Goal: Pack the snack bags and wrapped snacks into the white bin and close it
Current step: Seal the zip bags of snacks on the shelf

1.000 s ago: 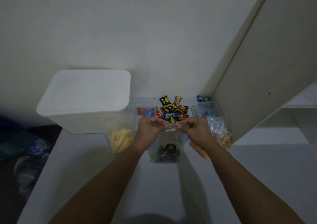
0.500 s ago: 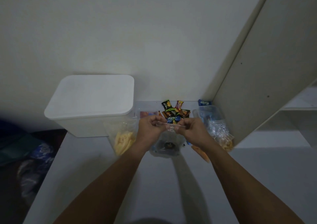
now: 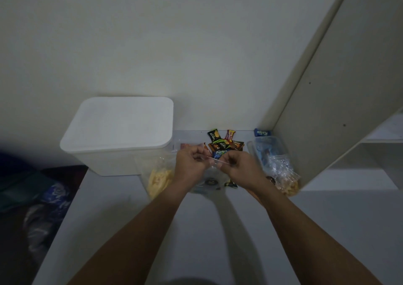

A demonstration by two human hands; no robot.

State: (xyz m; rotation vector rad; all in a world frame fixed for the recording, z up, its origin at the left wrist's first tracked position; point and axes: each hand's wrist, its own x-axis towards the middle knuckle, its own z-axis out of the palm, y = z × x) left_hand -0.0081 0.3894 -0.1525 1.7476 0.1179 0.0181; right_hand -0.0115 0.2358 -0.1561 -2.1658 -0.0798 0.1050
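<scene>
A pale table (image 3: 152, 230) carries the lidded white bin (image 3: 117, 136), clear snack bags (image 3: 160, 175) and wrapped snacks (image 3: 224, 145).

White bin (image 3: 113, 160), yellow snack bag (image 3: 160, 181), grey table (image 3: 196, 230).

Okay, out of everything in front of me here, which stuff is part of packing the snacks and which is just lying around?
Part of the job:
- white bin, lid on
- clear bag gripped by left hand and right hand
- bag of yellow snacks
- pile of wrapped snacks
- blue packet
- clear bags on the right

Just lying about:
- dark bundles on the floor
- white shelf unit
</scene>
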